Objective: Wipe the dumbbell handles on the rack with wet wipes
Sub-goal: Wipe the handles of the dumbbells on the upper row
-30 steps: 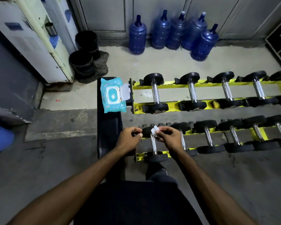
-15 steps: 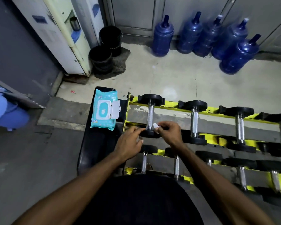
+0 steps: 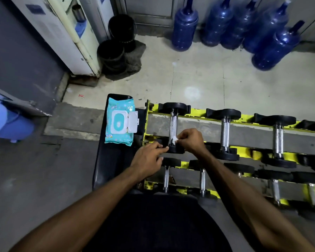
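A yellow two-tier rack [image 3: 198,113] holds several black dumbbells with chrome handles. My right hand [image 3: 191,140] pinches a small white wet wipe [image 3: 174,140] against the near end of the leftmost upper dumbbell's handle [image 3: 172,125]. My left hand [image 3: 148,160] lies just left of it, fingertips touching that dumbbell's near black head [image 3: 176,149]. A teal wet-wipe pack [image 3: 120,123] with its white lid flipped open lies on a black bench [image 3: 105,160] left of the rack.
Several blue water jugs [image 3: 185,27] stand along the far wall. Two black buckets [image 3: 113,55] sit beside a white water dispenser [image 3: 69,33] at the back left. A blue container [image 3: 5,122] sits at the far left edge.
Both hands went from the lower row's leftmost dumbbell up to the upper row's leftmost dumbbell. The wipe now sits against that upper handle's near end.
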`<state>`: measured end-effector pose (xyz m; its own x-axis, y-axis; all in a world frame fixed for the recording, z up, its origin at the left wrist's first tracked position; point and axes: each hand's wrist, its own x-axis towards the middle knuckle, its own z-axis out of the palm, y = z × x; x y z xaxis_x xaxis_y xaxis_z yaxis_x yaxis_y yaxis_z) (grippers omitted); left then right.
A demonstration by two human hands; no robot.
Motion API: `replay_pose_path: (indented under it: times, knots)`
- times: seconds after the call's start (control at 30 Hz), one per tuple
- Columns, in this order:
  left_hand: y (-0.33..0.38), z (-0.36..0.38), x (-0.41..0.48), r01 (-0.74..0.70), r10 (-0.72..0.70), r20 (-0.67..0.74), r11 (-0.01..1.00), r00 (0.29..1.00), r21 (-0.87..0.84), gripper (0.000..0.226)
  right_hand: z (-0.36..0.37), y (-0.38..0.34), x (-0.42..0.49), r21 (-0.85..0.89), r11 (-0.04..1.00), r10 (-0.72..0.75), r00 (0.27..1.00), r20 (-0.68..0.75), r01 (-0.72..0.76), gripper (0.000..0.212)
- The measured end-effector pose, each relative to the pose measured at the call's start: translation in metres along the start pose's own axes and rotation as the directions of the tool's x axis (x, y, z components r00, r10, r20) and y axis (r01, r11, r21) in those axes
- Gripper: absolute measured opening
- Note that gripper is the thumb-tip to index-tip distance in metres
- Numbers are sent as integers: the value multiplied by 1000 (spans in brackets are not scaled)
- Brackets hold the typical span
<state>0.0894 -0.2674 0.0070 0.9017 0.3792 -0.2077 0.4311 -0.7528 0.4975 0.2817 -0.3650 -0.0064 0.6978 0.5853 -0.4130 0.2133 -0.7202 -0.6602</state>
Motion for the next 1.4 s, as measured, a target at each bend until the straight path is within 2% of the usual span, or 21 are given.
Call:
replay_pose_path:
  times: [0.07, 0.1, 0.2, 0.27, 0.33, 0.43, 0.53, 0.57, 0.63, 0.73, 0.9, 0.97, 1.03, 1.07, 1.17, 1.2, 1.23, 1.33, 1.4]
  knots:
    - [-4, -2, 1, -12, 12, 16, 1000, 1000, -5, 48, -8, -6, 0, -18, 996, 85, 990, 111, -83, 13]
    - [-5, -3, 1, -20, 20, 21, 1000, 1000, -6, 49, -10, -9, 1, 3, 994, 109, 987, 116, -110, 12]
    - [-8, -4, 1, -40, 40, 45, 999, 998, 0, 52, -3, -15, 4, 105, 981, 168, 985, -40, -163, 12]
    - [-7, -3, 0, -44, 43, 51, 999, 998, 15, 54, 3, -13, 3, 131, 972, 206, 976, -63, -197, 17]
    - [-7, -3, -1, -42, 40, 49, 999, 998, 32, 54, 1, -6, 2, 108, 970, 217, 975, 34, -220, 17]
    - [-5, -1, -4, -21, 20, 25, 999, 999, 30, 54, -6, 1, 7, 193, 955, 197, 969, 149, -224, 10]
    - [6, 2, -8, 16, -15, -13, 999, 1000, 35, 55, -4, 0, 8, 283, 954, 101, 995, 18, -102, 12]
    - [9, 4, -9, 31, -30, -21, 999, 999, 38, 55, -2, 0, 7, 262, 964, 41, 999, -18, -35, 13]
    - [14, 8, -11, 66, -65, -26, 997, 998, 40, 56, -1, 1, 4, 139, 981, -141, 989, 40, 135, 12]
    - [19, 12, -13, 123, -121, -47, 992, 992, 30, 56, -7, 1, 4, -57, 931, -343, 918, 199, 360, 10]
    - [25, 14, -15, 169, -167, -54, 985, 984, 24, 56, -14, -4, 17, -204, 810, -538, 835, 116, 550, 4]
    - [24, 12, -15, 166, -164, -35, 986, 986, 36, 57, -12, -1, 18, -273, 697, -604, 748, 276, 663, 8]
    - [22, 10, -15, 151, -151, -10, 988, 989, 38, 58, -14, -4, 20, -311, 605, -579, 674, 459, 733, 12]
    - [21, 9, -15, 135, -135, 1, 990, 991, 44, 59, -16, -9, 24, -341, 591, -550, 674, 493, 731, 13]
    - [13, 5, -14, 76, -79, 44, 995, 996, 67, 61, -15, -25, 32, -416, 638, -516, 761, 393, 648, 9]
    - [10, 4, -14, 60, -65, 54, 995, 996, 77, 62, -11, -28, 31, -439, 632, -516, 769, 376, 639, 10]
    - [8, 2, -13, 46, -51, 58, 995, 997, 88, 62, -6, -31, 28, -464, 603, -504, 761, 408, 649, 11]
    - [3, -3, -9, -5, -3, 77, 994, 997, 107, 58, 3, -42, 21, -464, 507, -408, 676, 613, 727, 16]
    - [1, -5, -6, -41, 30, 90, 992, 996, 117, 57, -1, -52, 27, -491, 484, -357, 676, 645, 724, 14]
